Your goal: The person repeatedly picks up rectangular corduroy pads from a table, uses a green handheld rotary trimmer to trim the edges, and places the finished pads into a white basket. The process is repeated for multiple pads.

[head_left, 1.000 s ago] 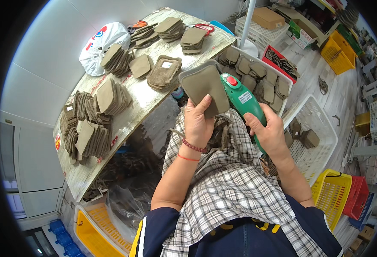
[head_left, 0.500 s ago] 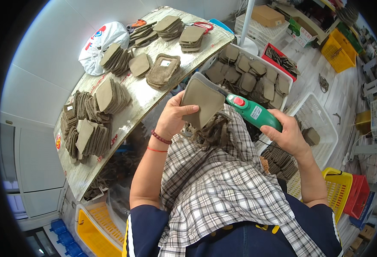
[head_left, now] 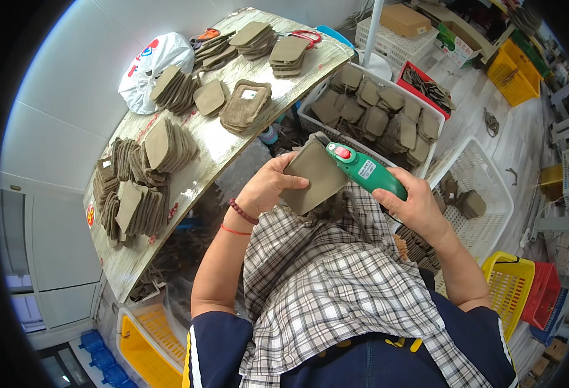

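Observation:
My left hand (head_left: 268, 189) grips a flat brown-grey fabric pad (head_left: 317, 174) with rounded corners, thumb on top and fingers underneath. In my right hand (head_left: 417, 204) is a green electric cutter (head_left: 376, 174) with a red switch. The cutter's head is at the pad's far right corner; its blade is mostly hidden there. Beneath the pad, dark fabric scraps (head_left: 335, 208) lie on the checked apron (head_left: 323, 284) over my lap.
Left is a worn table (head_left: 187, 187) with stacked pads (head_left: 139, 207), a white plastic bag (head_left: 158, 71) and red-handled scissors (head_left: 309, 37). A white crate of pads (head_left: 433, 145) stands ahead right. Near my right arm are another white crate (head_left: 501, 213) and a yellow basket (head_left: 511, 284).
Both hands have moved slightly toward me, with the pad tilted flatter. The cutter has shifted left and down, its head now along the pad's far corner.

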{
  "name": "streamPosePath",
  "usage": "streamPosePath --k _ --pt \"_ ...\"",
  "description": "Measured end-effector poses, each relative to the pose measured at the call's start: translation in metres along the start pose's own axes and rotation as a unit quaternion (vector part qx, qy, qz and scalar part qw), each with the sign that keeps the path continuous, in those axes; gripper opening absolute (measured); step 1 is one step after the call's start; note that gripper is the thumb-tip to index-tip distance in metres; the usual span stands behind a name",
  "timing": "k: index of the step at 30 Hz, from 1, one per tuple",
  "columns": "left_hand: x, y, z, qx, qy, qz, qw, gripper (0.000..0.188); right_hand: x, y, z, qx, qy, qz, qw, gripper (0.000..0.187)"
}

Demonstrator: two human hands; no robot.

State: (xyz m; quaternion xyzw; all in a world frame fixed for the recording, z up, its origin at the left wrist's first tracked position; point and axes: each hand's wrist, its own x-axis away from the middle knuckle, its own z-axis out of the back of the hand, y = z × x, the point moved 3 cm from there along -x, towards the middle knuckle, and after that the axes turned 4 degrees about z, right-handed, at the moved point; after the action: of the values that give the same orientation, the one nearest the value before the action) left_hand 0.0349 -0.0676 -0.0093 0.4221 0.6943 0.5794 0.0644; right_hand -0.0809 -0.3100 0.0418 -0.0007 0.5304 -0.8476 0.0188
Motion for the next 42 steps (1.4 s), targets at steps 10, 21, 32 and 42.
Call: streamPosePath --k 10,21,32,42 --pt "0.013 0.018 0.03 -0.069 0.19 -0.088 0.975 0.02 -0.004 0.017 0.009 -0.105 -0.064 -0.074 0.99 0.04" --pt "0.019 0.024 0.024 -0.003 0.177 -0.068 0.982 0.016 -0.011 0.02 0.011 -0.081 -0.131 -0.065 0.986 0.04" --pt "0.006 0.027 0.005 -0.083 0.116 -0.004 0.99 0.022 -0.019 0.012 0.006 -0.054 -0.131 -0.038 0.989 0.041" --pt "-0.005 0.034 0.0 -0.151 0.029 0.069 0.986 0.033 -0.04 0.007 -0.002 -0.079 -0.146 -0.007 0.986 0.038"
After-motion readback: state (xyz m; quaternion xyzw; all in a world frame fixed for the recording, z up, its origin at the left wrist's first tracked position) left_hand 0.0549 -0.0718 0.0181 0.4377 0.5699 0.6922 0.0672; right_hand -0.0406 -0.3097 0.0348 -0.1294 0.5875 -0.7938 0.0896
